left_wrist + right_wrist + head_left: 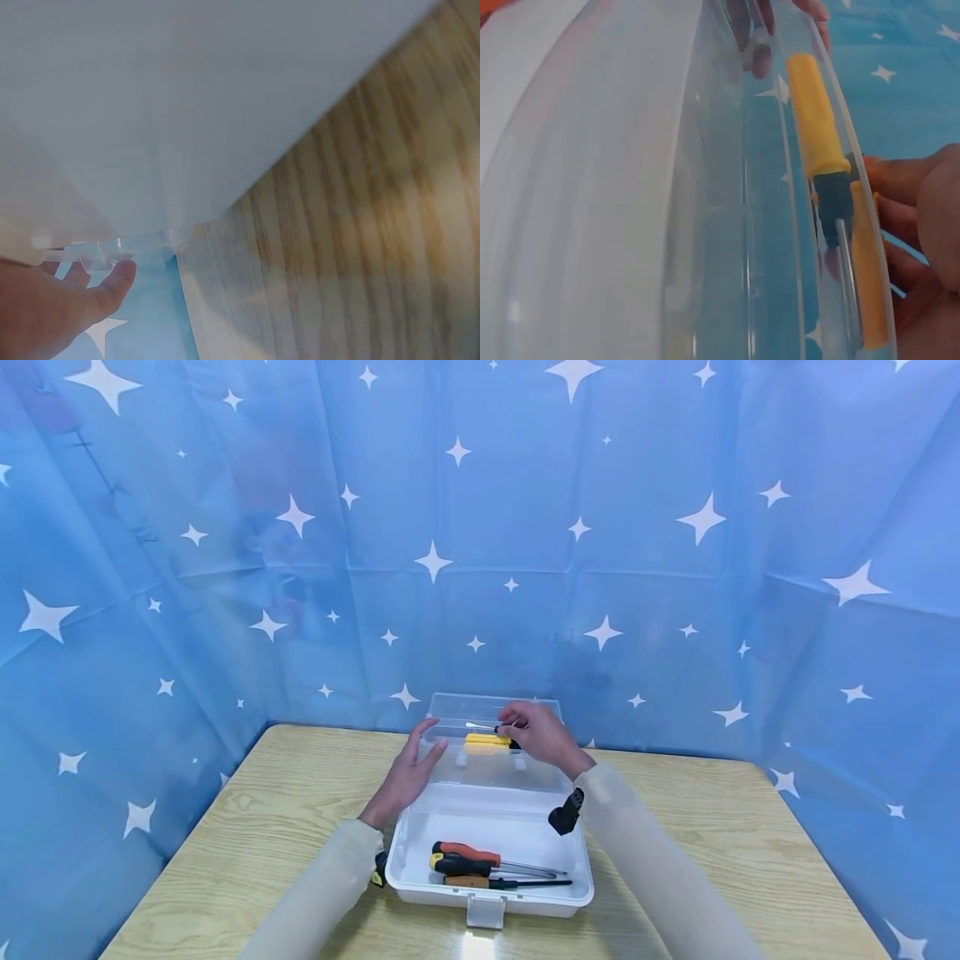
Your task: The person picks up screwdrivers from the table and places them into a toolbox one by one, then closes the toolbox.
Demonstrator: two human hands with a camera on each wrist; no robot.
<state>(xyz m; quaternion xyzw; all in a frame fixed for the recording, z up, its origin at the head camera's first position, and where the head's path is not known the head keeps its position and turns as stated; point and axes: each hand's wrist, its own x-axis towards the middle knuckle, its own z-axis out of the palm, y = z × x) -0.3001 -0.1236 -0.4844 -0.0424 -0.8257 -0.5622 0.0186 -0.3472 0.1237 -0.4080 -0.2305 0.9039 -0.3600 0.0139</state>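
A white toolbox (487, 822) stands on the table with its clear lid (491, 772) raised at the back. My left hand (405, 777) holds the lid's left edge, thumb to the front; the left wrist view shows the hand (67, 304) at the clear plastic. With my right hand (540, 733), I pinch a small screwdriver (482, 726), its thin metal blade pointing left. Its handle is mostly hidden by the hand in the head view. Just below lies a yellow-handled screwdriver (487, 740) in the lid's compartment, also clear in the right wrist view (816, 112).
Inside the box lie a red-handled screwdriver (467, 852), a black and yellow one (459, 864) and a brown-handled one (467, 882). A clear latch (486, 912) hangs at the front. Behind the wooden table (315, 810) hangs a blue star-patterned curtain (510, 635).
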